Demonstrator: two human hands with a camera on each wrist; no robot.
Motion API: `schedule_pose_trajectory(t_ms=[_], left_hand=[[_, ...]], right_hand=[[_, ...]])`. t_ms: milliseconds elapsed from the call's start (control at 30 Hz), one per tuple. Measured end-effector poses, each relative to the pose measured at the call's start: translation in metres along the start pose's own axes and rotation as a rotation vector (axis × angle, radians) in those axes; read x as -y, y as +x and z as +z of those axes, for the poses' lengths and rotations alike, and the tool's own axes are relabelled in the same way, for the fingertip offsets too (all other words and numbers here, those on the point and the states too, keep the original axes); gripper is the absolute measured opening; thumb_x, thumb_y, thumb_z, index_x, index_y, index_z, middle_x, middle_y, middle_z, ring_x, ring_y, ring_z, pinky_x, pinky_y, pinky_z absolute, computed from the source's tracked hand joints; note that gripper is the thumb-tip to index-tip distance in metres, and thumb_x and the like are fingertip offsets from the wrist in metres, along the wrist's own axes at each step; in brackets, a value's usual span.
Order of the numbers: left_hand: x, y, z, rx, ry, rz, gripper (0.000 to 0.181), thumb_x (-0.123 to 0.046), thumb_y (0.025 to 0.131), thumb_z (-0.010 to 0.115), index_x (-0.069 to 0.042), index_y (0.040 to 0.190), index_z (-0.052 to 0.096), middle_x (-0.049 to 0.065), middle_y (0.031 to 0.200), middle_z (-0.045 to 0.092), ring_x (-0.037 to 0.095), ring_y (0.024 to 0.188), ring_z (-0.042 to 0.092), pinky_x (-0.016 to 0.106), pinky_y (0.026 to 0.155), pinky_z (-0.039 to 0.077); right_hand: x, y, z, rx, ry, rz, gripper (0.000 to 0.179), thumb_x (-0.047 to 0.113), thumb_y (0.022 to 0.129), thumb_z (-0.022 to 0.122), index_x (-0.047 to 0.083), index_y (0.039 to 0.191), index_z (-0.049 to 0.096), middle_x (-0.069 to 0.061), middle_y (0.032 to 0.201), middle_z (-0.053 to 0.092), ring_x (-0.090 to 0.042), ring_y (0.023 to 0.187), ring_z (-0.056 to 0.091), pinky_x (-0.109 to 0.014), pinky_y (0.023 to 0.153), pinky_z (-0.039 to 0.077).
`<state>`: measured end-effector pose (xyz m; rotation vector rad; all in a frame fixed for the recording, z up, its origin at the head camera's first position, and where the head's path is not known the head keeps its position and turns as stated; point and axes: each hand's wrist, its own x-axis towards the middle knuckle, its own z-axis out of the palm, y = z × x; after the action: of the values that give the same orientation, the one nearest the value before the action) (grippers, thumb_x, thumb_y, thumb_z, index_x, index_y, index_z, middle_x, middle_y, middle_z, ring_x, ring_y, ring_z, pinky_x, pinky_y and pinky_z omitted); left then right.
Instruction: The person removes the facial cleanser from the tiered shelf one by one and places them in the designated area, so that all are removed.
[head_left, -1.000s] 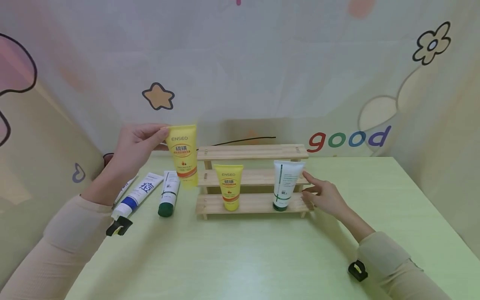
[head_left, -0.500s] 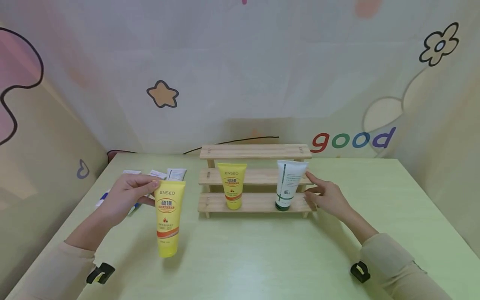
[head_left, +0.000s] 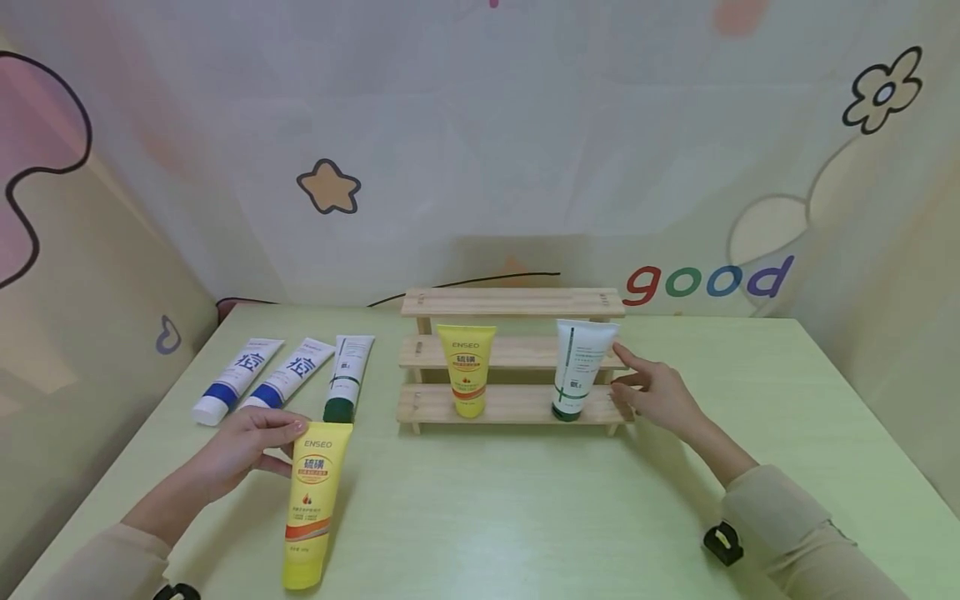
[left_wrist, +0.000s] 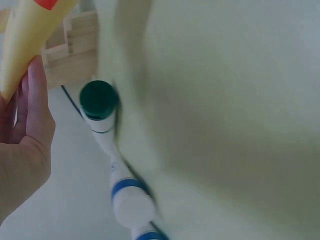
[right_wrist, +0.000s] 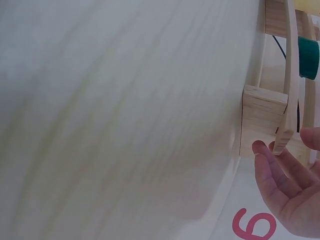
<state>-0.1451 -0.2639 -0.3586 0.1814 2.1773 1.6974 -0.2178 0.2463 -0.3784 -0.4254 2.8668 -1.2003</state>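
My left hand pinches a yellow squeeze tube by its flat top end, cap down, above the near left of the table. The left wrist view shows part of this yellow tube beside the fingers. At the right end of a three-step wooden rack, my right hand holds the lowest shelf's end, its fingers on either side of the plank. Another yellow tube stands on the lowest step towards the left. A white tube with a green cap stands there towards the right, close to that hand.
Left of the rack lie a white tube with a green cap and two white tubes with blue bands, one farther left and one nearer the middle. Behind the table hangs a patterned cloth.
My left hand has brought the yellow tube down and towards me, from beside the rack to the near left. The lying tubes are uncovered again. My right hand stays at the rack.
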Motion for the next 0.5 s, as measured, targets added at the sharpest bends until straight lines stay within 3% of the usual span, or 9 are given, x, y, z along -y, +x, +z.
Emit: schedule_pose_trajectory(t_ms=[267,500], left_hand=[[0.017,0.011,-0.009,0.056,-0.008,-0.182,0.040,-0.022,0.092,0.055,0.010,0.115,0.055,0.007,0.094,0.065,0.021,0.080,0.061,0.038,0.071,0.054],[0.034,0.018,-0.007,-0.038,0.008,-0.357,0.043,-0.022,0.091,0.056,0.011,0.118,0.050,0.010,0.093,0.065,0.022,0.078,0.061,0.037,0.070,0.054]], right_hand=[[0.001,0.000,-0.004,0.001,-0.003,0.007,0.062,0.007,0.087,0.057,0.003,0.141,0.027,-0.030,0.114,0.055,-0.038,0.091,0.061,-0.033,0.064,0.054],[0.004,-0.001,-0.002,0.007,0.034,0.013,0.061,0.006,0.087,0.058,0.003,0.141,0.028,-0.029,0.117,0.054,-0.036,0.091,0.061,-0.029,0.063,0.053]])
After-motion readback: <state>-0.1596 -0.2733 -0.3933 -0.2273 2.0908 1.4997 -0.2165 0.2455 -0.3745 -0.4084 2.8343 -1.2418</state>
